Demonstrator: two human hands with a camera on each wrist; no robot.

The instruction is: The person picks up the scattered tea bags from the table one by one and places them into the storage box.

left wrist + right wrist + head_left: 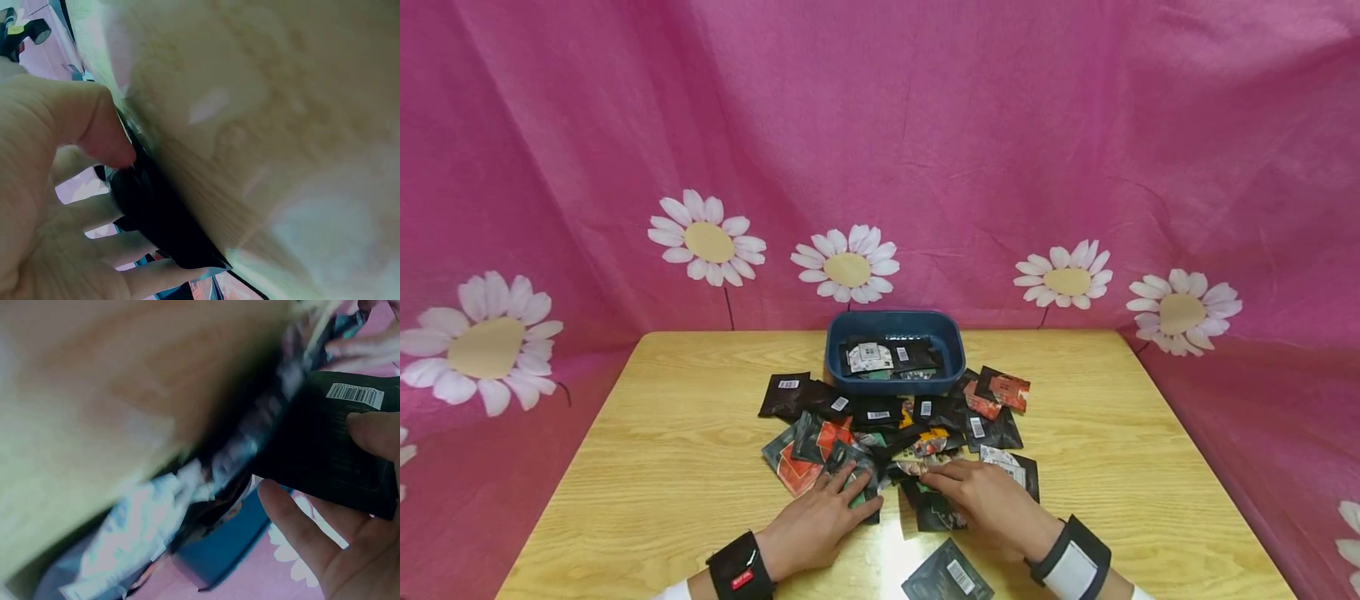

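Observation:
My left hand (820, 525) lies with spread fingers on a dark packet with a green patch (860, 493), at the left front of a heap of small flat packets. In the left wrist view, its thumb is beside the edge of a dark packet (169, 219). My right hand (992, 500) pinches a black packet (934, 512) at the heap's right front. Its thumb presses the barcoded side of that packet (337, 450) in the right wrist view. Grey-and-red packets (801, 467) lie just beyond the left hand, and a black-and-white packet (1028, 477) is beside the right.
Behind the heap stands a dark blue bin (895, 386) holding several packets. One barcoded packet (943, 575) lies apart at the front of the wooden table (662, 450). More black packets (786, 398) crowd before the bin. A pink flowered cloth (925, 167) hangs behind.

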